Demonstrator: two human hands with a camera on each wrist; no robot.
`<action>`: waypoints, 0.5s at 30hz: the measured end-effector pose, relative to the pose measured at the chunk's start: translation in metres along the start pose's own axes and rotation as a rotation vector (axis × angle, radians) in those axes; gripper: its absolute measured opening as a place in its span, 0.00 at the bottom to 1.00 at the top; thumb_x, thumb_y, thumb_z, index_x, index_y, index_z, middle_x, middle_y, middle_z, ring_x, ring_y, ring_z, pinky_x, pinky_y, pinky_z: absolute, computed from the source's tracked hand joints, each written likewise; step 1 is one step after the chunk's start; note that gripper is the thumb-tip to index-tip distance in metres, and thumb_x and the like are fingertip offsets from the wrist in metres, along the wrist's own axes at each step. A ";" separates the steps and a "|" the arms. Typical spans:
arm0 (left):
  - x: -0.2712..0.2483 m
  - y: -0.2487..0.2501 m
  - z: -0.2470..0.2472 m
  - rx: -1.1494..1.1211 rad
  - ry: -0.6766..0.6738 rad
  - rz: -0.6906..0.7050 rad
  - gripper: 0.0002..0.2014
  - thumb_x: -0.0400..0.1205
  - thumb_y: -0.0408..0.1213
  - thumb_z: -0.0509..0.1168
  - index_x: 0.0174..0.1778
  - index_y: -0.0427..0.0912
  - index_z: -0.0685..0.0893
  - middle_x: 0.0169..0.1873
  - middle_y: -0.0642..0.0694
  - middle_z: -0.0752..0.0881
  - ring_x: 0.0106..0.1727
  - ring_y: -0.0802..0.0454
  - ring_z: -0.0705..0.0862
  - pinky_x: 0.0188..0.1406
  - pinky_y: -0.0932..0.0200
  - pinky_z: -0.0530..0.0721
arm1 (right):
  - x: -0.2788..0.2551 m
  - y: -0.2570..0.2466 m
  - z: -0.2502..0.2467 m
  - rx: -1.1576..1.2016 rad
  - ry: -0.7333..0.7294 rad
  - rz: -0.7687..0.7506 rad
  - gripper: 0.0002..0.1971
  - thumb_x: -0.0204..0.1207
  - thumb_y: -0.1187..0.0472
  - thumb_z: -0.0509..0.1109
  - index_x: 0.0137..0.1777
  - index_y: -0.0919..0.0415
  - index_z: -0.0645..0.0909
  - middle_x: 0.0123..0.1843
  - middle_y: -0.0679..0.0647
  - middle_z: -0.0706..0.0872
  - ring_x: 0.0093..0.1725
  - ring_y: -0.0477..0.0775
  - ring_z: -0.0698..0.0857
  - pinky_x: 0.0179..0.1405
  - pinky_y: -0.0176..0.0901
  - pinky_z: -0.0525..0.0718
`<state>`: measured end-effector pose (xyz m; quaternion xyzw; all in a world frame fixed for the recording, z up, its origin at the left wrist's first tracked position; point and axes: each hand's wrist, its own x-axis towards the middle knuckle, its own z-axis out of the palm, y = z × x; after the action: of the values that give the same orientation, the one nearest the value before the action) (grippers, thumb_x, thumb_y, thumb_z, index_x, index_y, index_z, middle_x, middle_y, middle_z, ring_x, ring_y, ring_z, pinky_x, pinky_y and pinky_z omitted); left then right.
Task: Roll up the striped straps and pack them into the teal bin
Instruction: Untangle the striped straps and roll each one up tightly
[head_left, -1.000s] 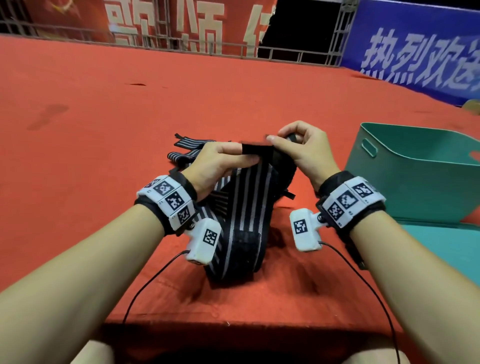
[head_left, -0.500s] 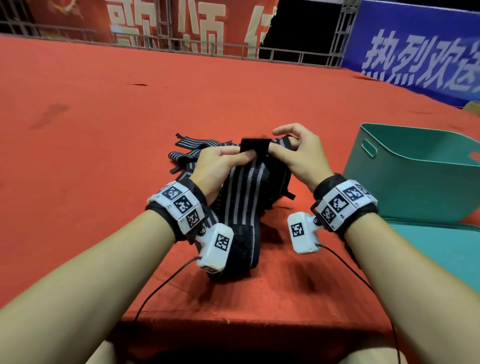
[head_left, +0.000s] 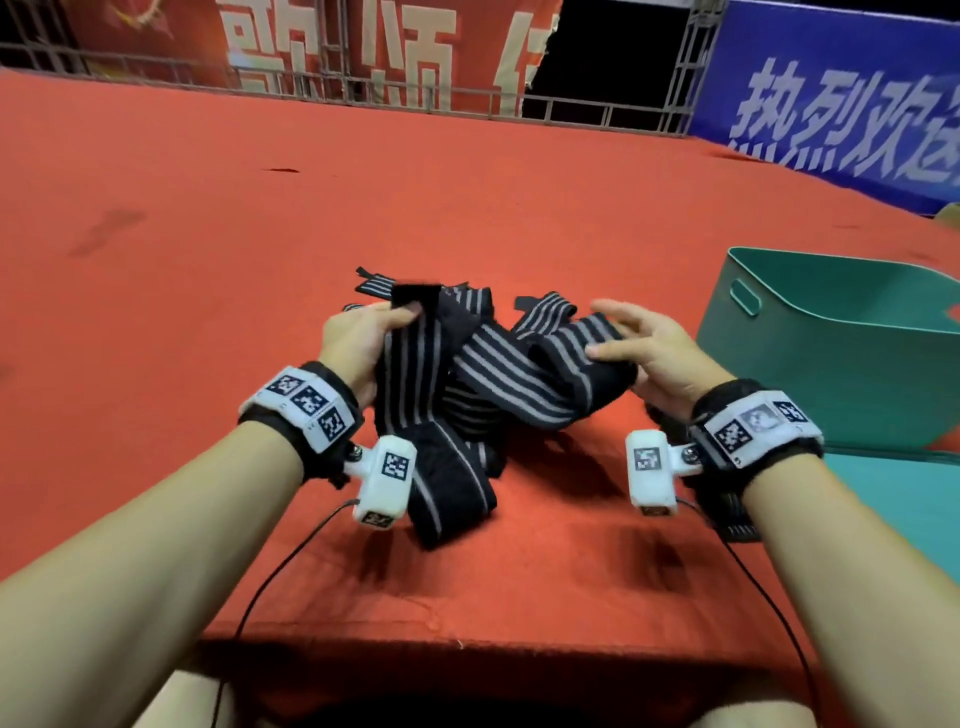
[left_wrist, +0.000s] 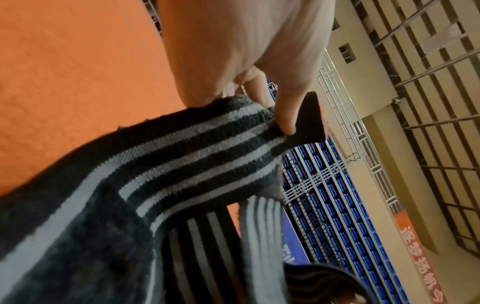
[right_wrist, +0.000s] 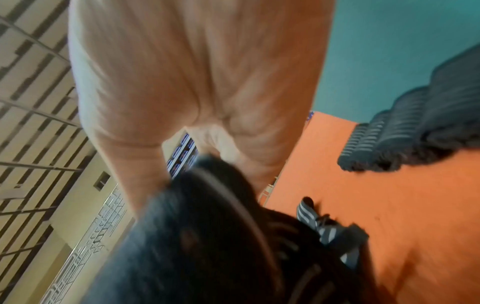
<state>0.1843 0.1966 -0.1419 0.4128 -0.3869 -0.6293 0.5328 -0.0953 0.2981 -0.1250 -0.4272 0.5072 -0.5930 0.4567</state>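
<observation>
Several black straps with grey stripes (head_left: 519, 374) lie tangled on the red carpet in front of me. My left hand (head_left: 395, 314) pinches the plain black end tab (head_left: 415, 299) of one strap between thumb and fingers; the left wrist view shows the thumb (left_wrist: 285, 115) pressed on that tab (left_wrist: 311, 119) and the strap (left_wrist: 182, 164) hanging below. My right hand (head_left: 602, 332) reaches onto a raised fold of strap with straight fingers, its thumb touching the cloth. The right wrist view is blurred, with dark strap (right_wrist: 207, 226) against the hand. The teal bin (head_left: 805, 374) stands to the right.
A teal flat panel (head_left: 914, 499) lies in front of the bin. Another bunched strap (head_left: 737, 525) sits under my right wrist, seen beside the bin wall (right_wrist: 389, 51) as a dark bundle (right_wrist: 415, 133). The carpeted platform's front edge (head_left: 467, 639) is near my knees. Railings and banners stand far behind.
My right hand has let go of the black tab and moved right onto a fold of strap. The left hand still pinches the tab and has shifted slightly left.
</observation>
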 end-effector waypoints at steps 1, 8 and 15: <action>-0.001 -0.002 0.004 0.003 -0.006 0.007 0.10 0.77 0.28 0.77 0.53 0.29 0.90 0.47 0.34 0.92 0.39 0.46 0.91 0.38 0.56 0.89 | 0.000 0.004 0.005 0.022 -0.037 0.063 0.35 0.72 0.88 0.65 0.80 0.68 0.73 0.61 0.62 0.88 0.59 0.57 0.88 0.53 0.39 0.90; -0.002 0.006 0.012 -0.029 0.133 0.007 0.15 0.74 0.26 0.79 0.53 0.22 0.89 0.41 0.34 0.93 0.42 0.42 0.94 0.46 0.46 0.94 | -0.004 -0.016 0.016 0.529 -0.001 -0.051 0.31 0.60 0.70 0.59 0.66 0.63 0.84 0.35 0.58 0.81 0.35 0.56 0.83 0.42 0.46 0.83; -0.008 0.031 0.010 -0.108 -0.156 0.120 0.18 0.79 0.34 0.73 0.61 0.26 0.88 0.52 0.33 0.89 0.48 0.41 0.90 0.50 0.51 0.90 | 0.004 -0.012 0.005 -0.128 0.232 0.042 0.22 0.74 0.39 0.77 0.30 0.55 0.83 0.31 0.51 0.82 0.25 0.47 0.79 0.26 0.39 0.76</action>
<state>0.1868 0.2013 -0.1085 0.3094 -0.4169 -0.6464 0.5591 -0.0922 0.2944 -0.1122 -0.3734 0.6024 -0.5951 0.3789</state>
